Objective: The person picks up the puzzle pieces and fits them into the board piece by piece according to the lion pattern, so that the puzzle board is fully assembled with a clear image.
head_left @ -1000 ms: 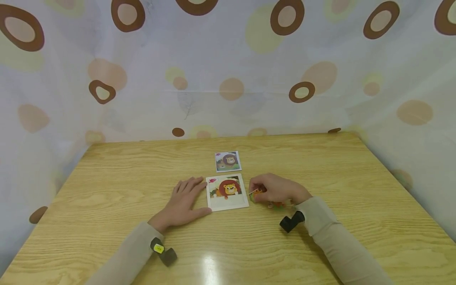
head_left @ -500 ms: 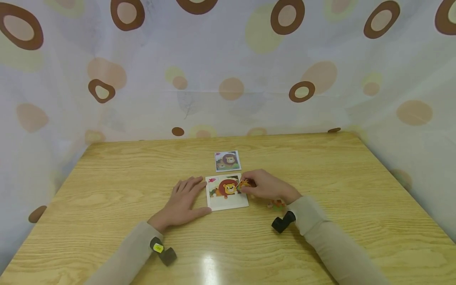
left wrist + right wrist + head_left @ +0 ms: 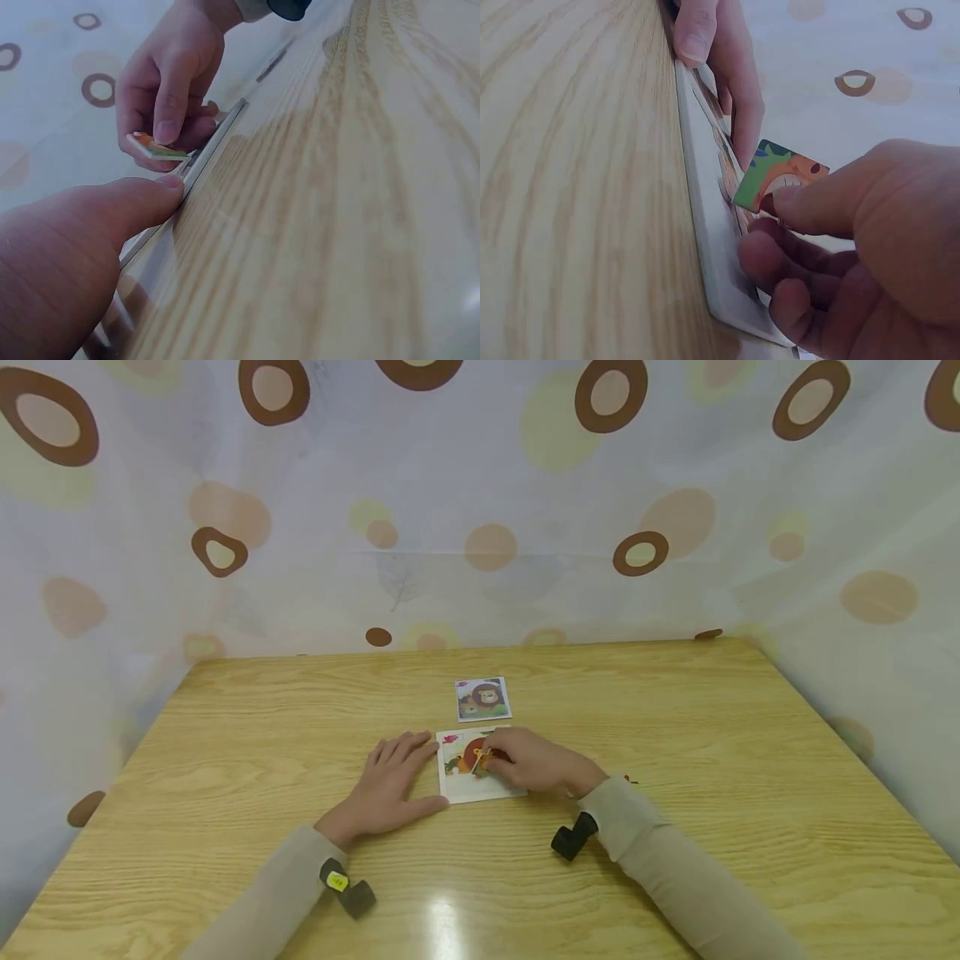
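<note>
A white-framed jigsaw board [image 3: 480, 789] lies on the table, its upper half filled with a lion picture and its lower half bare. My left hand [image 3: 386, 789] rests spread along the board's left side, thumb and fingertips at the frame. Over the board, my right hand [image 3: 540, 764] pinches a jigsaw piece [image 3: 754, 180] between thumb and fingers. Green and orange show on the piece, with part of an animal's face; it is tilted and held above the board in the right wrist view. The right hand hides the board's upper right part.
Behind the board lies a small card [image 3: 482, 699] with a full lion picture. A bit of a loose coloured piece [image 3: 632, 779] shows past the right wrist. A spotted curtain [image 3: 487, 510] hangs at the back and sides of the wooden table [image 3: 300, 710].
My right hand has moved left with the jigsaw piece, from the table beside the board to above its middle. The left hand has stayed in place.
</note>
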Tool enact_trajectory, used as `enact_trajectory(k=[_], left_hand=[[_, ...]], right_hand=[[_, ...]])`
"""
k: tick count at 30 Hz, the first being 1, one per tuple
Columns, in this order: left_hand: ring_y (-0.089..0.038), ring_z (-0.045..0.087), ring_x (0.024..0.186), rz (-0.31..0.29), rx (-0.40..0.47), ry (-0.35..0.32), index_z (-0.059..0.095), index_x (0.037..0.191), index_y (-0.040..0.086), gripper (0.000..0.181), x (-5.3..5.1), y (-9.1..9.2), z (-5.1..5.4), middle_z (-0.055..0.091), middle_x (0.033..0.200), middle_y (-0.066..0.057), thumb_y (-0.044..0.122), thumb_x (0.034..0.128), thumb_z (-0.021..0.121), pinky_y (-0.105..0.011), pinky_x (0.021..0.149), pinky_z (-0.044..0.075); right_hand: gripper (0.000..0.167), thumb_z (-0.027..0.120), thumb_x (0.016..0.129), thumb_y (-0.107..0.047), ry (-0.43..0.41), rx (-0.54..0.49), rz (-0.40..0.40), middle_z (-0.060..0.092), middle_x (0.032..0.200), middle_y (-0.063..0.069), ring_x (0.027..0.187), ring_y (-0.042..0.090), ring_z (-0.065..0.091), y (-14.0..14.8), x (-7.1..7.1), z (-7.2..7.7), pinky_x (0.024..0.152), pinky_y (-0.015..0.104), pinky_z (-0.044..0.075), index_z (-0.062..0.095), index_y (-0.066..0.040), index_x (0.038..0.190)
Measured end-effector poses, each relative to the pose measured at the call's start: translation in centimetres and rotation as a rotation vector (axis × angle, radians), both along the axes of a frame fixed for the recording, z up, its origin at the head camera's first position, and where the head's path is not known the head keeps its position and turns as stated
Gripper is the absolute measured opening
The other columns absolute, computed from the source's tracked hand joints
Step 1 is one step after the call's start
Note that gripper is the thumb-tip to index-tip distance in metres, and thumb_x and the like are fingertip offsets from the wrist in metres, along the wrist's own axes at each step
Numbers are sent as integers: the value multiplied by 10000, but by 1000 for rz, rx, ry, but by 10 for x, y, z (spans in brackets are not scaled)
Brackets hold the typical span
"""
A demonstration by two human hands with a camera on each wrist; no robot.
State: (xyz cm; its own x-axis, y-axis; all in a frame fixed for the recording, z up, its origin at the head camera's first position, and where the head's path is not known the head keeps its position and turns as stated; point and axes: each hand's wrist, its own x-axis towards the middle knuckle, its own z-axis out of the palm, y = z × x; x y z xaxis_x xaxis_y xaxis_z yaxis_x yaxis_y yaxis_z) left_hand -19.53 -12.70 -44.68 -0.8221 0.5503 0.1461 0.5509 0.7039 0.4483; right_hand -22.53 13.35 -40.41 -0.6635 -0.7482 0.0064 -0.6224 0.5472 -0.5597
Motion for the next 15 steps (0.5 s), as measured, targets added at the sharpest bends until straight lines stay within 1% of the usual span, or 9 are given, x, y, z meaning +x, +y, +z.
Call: enact_trajectory(k=[1, 3, 5, 8, 11, 15], left_hand=[[-370, 228, 1434, 0, 2, 2, 394, 1466, 85, 790, 0, 0, 0, 324, 1539, -123, 527, 853, 624, -610, 1151, 94], [-371, 227, 1434, 1, 7, 2, 399, 1462, 81, 786, 1, 0, 1, 327, 1537, -124, 517, 850, 630, -609, 1152, 92], [-372, 224, 1435, 1, 9, 1, 401, 1461, 79, 783, 2, 0, 2, 325, 1538, -125, 508, 849, 637, -609, 1153, 89], [-374, 223, 1435, -2, 9, 3, 404, 1457, 74, 776, 2, 0, 3, 325, 1537, -128, 496, 851, 643, -614, 1150, 90], [-374, 223, 1434, -4, 12, 3, 405, 1455, 72, 774, 3, 1, 3, 325, 1537, -130, 492, 852, 646, -615, 1150, 90], [-373, 226, 1432, -2, 13, 3, 408, 1454, 72, 773, 2, 1, 3, 327, 1535, -128, 499, 853, 641, -617, 1150, 89]], right_hand=[[101, 546, 967, -94, 1, 1, 11, 555, 820, -6, 688, 78, 437, -2, 0, -1, 637, 206, 372, 644, -71, 958], [103, 548, 964, -97, -8, -12, 31, 524, 765, -32, 643, 55, 416, -5, -1, -3, 611, 192, 361, 639, -73, 1006], [106, 564, 952, -95, -21, -35, 36, 493, 732, -46, 621, 44, 402, -8, -1, -6, 598, 187, 359, 602, -75, 1049], [157, 592, 937, -98, -39, -80, 28, 520, 732, -56, 614, 37, 419, -12, 0, -8, 604, 190, 385, 541, -83, 1086], [155, 612, 931, -110, -51, -111, 20, 535, 734, -53, 614, 38, 433, -15, 1, -10, 601, 188, 392, 513, -103, 1050], [121, 612, 929, -104, -25, -122, 34, 513, 726, -56, 618, 34, 434, -19, 1, -12, 596, 184, 386, 554, -110, 1035]])
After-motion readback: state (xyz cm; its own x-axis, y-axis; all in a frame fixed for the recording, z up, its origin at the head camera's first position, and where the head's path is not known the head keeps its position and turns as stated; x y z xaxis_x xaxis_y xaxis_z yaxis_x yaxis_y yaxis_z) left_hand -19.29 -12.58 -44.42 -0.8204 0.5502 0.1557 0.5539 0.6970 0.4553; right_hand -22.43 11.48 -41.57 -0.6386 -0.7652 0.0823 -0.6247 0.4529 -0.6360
